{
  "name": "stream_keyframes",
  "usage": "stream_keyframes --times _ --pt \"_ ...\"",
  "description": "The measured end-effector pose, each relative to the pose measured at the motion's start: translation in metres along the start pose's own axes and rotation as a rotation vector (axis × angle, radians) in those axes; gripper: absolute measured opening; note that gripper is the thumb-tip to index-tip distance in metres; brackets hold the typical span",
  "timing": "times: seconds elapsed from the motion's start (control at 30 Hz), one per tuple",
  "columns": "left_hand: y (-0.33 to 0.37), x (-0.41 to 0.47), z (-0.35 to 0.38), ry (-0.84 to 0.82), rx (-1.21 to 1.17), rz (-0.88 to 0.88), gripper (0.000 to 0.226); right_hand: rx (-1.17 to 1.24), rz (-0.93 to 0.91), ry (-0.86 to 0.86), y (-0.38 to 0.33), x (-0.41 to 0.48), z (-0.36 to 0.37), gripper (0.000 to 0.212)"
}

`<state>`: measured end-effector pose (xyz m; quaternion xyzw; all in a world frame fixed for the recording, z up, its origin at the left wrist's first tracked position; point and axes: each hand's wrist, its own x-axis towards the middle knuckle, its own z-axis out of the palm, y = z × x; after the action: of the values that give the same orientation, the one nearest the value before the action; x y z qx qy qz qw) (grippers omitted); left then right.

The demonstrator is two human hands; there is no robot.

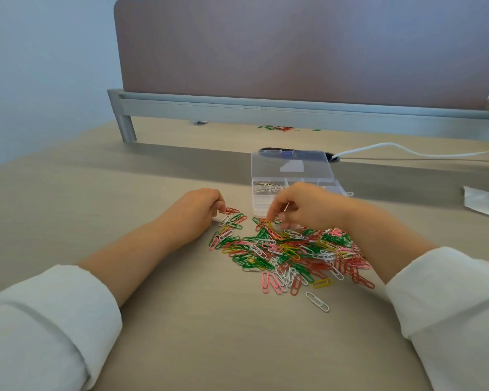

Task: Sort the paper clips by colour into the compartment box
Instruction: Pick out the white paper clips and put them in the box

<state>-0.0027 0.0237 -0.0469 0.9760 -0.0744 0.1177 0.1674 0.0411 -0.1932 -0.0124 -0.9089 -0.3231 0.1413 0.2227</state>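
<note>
A loose heap of paper clips (291,252) in red, green, yellow, pink and white lies on the wooden desk (181,320), just in front of the clear plastic compartment box (295,190). The box stands open, its lid (291,165) laid back flat behind it. Its far-left compartment holds a small cluster of pale clips (267,186), white or silvery; the compartments to the right of it look bare, and the near ones are partly hidden by the right hand. A pale sticker on the lid carries no writing I can read.

The right hand (302,207) hovers over the heap's far edge, fingers curled down, fingertips (271,215) closed around a pale clip (277,218). The left hand (198,206) rests at the heap's left end, fingers bent and drawn together, tips touching a red clip (231,211).

One white clip (317,301) lies apart on the near side. A white cable (407,150) runs along the back, under a grey rail (266,108) carrying a mauve divider panel (294,46), beyond which more clips (280,127) lie scattered.
</note>
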Motion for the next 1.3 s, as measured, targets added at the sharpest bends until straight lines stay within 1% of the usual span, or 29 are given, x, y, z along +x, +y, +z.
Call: stream_keyframes --times 0.07,0.13,0.2,0.3,0.4,0.47,0.53,0.6,0.67,0.73,0.9,1.03,1.2,1.3 --pt "0.0 0.001 -0.001 0.043 -0.016 -0.017 0.023 0.004 0.003 -0.007 -0.001 0.0 0.0 0.027" --pt "0.0 0.001 0.0 0.042 -0.074 -0.026 0.023 0.042 0.005 -0.013 -0.002 0.0 0.002 0.026" --pt "-0.001 0.001 0.001 0.028 -0.119 -0.025 0.027 0.081 0.018 -0.015 -0.002 0.0 0.004 0.031" --pt "-0.001 0.002 0.001 0.019 -0.1 -0.023 0.036 0.066 0.03 -0.001 -0.005 0.001 0.006 0.037" --pt "-0.001 0.003 -0.001 -0.002 -0.048 -0.026 0.043 0.049 0.012 -0.007 -0.015 -0.001 0.007 0.034" --pt "0.0 0.003 -0.002 -0.022 -0.052 -0.05 0.037 0.038 -0.011 -0.034 -0.021 -0.004 0.008 0.031" --pt "0.003 0.001 -0.003 -0.034 -0.073 -0.088 0.027 -0.006 -0.041 -0.045 -0.022 -0.006 0.009 0.018" --pt "0.003 0.0 -0.002 -0.027 -0.018 -0.092 0.023 -0.063 -0.067 -0.047 -0.019 -0.007 0.01 0.006" --pt "0.003 -0.002 -0.001 -0.006 0.093 -0.076 0.023 -0.088 -0.082 -0.058 -0.017 -0.007 0.011 0.007" --pt "0.005 -0.003 -0.001 -0.009 0.143 -0.066 0.023 -0.092 -0.089 -0.062 -0.017 -0.007 0.011 0.007" --pt "0.006 -0.002 -0.004 -0.043 0.154 -0.079 0.02 -0.13 -0.078 -0.055 -0.016 -0.005 0.012 0.002" --pt "0.003 0.001 -0.004 -0.115 0.154 -0.08 0.019 -0.148 -0.06 -0.052 -0.015 -0.004 0.014 0.009" --pt "0.003 -0.001 -0.007 -0.197 0.174 -0.098 0.021 -0.174 -0.083 -0.084 -0.015 -0.004 0.014 0.007" --pt "0.004 -0.001 -0.007 -0.171 0.161 -0.104 0.017 -0.201 -0.069 -0.084 -0.014 -0.001 0.015 0.007"
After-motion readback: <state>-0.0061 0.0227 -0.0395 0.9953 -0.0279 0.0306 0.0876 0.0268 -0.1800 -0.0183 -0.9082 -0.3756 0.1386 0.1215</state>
